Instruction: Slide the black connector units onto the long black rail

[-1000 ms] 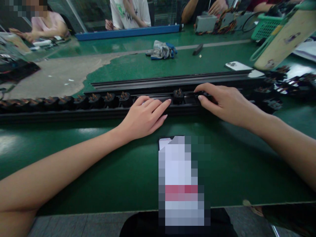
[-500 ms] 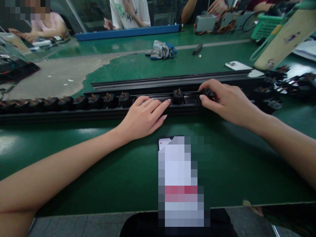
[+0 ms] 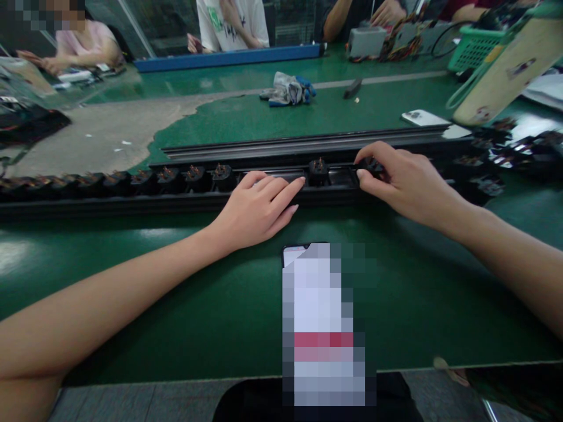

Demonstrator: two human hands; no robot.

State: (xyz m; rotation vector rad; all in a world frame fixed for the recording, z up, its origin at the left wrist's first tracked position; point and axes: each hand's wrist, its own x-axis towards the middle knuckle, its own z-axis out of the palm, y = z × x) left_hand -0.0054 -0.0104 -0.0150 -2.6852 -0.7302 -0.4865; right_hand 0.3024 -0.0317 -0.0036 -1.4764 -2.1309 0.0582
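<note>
On black rail [image 3: 264, 197] — L hand [image 3: 259, 208], R hand [image 3: 391, 181], shirt lettering [image 3: 235, 29] illegible.

single head-worn view, looking forward and down over both hands, forearms close, far table side beyond

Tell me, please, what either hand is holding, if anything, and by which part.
The right hand curls around a dark part; where it grips, if at all, cannot be told. The left hand rests on the black rail.

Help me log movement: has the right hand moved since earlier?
Yes, slightly: the right hand shifted its fingertips rightward, away from the pronged black part left of it.
</note>
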